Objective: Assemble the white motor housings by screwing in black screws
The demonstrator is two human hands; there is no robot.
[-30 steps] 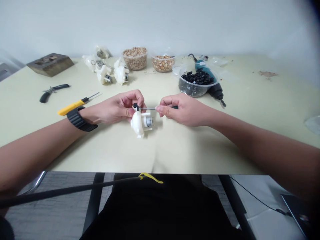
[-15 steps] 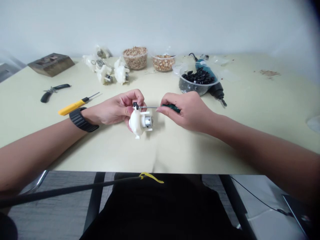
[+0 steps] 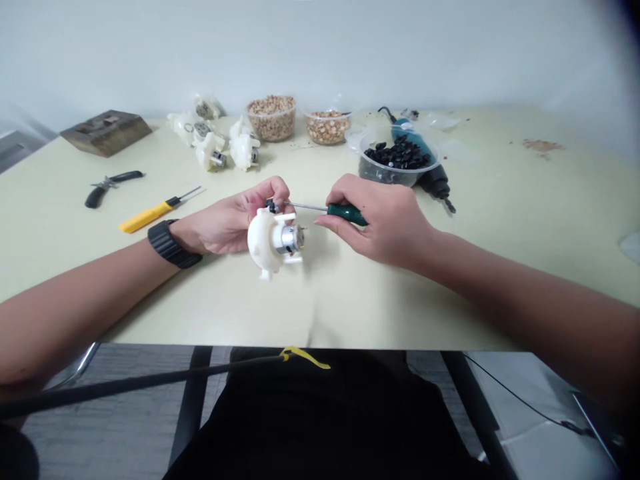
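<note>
My left hand [image 3: 233,217] is closed on a white plastic housing [image 3: 263,243] with a small silver motor [image 3: 290,239] set in its right side. A small black part [image 3: 271,206] sits at the top of the housing, by my left fingertips. My right hand [image 3: 383,213] grips the green handle of a screwdriver [image 3: 347,213]. Its thin metal shaft points left, and the tip reaches the black part at my left fingers; whether it sits in a screw cannot be made out.
Behind my hands stand tubs of tan pieces [image 3: 271,119], orange-brown pieces [image 3: 327,127] and black parts [image 3: 397,157]. A teal power tool [image 3: 435,180] lies there. Leftward are more white housings [image 3: 244,145], a worn block [image 3: 106,133], pliers [image 3: 113,187] and a yellow-handled screwdriver [image 3: 150,217].
The housing has turned, showing more of the motor's end, and shifted slightly left. My right hand has drawn a little right and the screwdriver now slants, its handle lower than its tip.
</note>
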